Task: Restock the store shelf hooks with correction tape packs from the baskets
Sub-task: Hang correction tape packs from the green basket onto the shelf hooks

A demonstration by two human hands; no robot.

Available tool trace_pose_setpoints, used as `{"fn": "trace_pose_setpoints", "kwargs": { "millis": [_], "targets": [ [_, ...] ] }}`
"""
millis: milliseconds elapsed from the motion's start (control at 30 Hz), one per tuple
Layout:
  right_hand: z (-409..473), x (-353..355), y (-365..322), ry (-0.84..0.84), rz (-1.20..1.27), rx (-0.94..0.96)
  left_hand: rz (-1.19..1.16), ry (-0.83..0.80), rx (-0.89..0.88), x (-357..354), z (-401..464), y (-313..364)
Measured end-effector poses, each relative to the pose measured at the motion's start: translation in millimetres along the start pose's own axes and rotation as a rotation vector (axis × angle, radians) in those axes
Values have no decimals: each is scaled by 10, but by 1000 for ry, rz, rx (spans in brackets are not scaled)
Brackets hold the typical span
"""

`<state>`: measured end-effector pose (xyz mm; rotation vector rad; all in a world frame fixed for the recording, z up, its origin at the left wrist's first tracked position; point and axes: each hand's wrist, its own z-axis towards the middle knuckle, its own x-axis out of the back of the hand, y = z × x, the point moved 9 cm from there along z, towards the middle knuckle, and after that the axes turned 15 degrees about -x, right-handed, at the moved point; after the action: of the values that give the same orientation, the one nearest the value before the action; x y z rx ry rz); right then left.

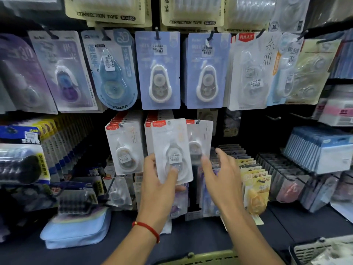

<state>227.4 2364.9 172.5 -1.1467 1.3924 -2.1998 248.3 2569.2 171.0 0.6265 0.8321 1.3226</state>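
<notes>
My left hand (159, 180) grips a white correction tape pack (172, 150) with a red label at its top, held upright in front of the middle hook row. My right hand (221, 173) hovers just right of the pack, fingers spread and blurred, holding nothing. Behind the held pack, matching white packs hang on hooks: one stack to the left (125, 148) and one to the right (200, 138). A green basket rim (200, 259) shows at the bottom edge, and a grey basket (313, 249) sits at the bottom right.
Blue correction tape packs (159, 69) hang on the upper hooks, with more packs along the top. Yellow packs (254, 180) and dark rows stand to the right. A light blue pouch (76, 226) lies on the dark shelf at left. Bare hooks (275, 117) jut out right.
</notes>
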Motion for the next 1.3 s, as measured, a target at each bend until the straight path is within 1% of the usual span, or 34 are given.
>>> {"fn": "trace_pose_setpoints", "kwargs": {
  "millis": [33, 67, 100, 133, 167, 233, 333, 433, 600, 767, 833, 900, 933, 1000, 1067, 1200, 1300],
  "targets": [
    [-33, 5, -29, -35, 106, 33, -45, -33, 21, -59, -6, -24],
    [-67, -33, -48, -136, 270, 47, -85, -77, 33, -129, -18, -37],
    [-104, -124, -54, -278, 409, 33, -112, -130, 34, -207, -33, -38],
    [-132, -207, -54, -385, 487, 16, -125, -182, 31, -282, -54, -38],
    [-143, -239, -52, -418, 519, 16, -127, -219, 29, -340, -73, -40],
    [-127, -202, -34, -359, 533, 25, -103, -236, 43, -397, -89, -78],
    [-73, -115, -9, -278, 595, -9, -54, -195, 75, -393, -91, -152],
    [-28, -38, -60, -233, 602, 3, -20, -211, 51, -418, -95, -107],
    [-12, 42, -102, -193, 601, 27, -58, -191, 20, -405, -72, 7],
    [-44, 131, -108, -96, 561, 57, 33, -211, -23, -359, -52, 33],
    [-34, 121, -144, -89, 502, 78, 109, -227, -25, -332, -46, -12],
    [33, 51, -180, -115, 364, 98, 237, -270, -38, -305, -54, -55],
    [82, -22, -161, -149, 262, 90, 346, -299, -56, -285, -47, -74],
    [195, -195, 7, -238, 21, -3, 631, -345, -134, -215, 10, -96],
    [257, -284, 273, -309, -169, -107, 789, -362, -202, -145, 77, -88],
    [168, -271, 784, -410, -433, -100, 869, -448, -245, -88, 56, -88],
    [-85, -322, 1411, -555, -715, -58, 892, -513, -235, -63, -34, -96]
  ]
}}
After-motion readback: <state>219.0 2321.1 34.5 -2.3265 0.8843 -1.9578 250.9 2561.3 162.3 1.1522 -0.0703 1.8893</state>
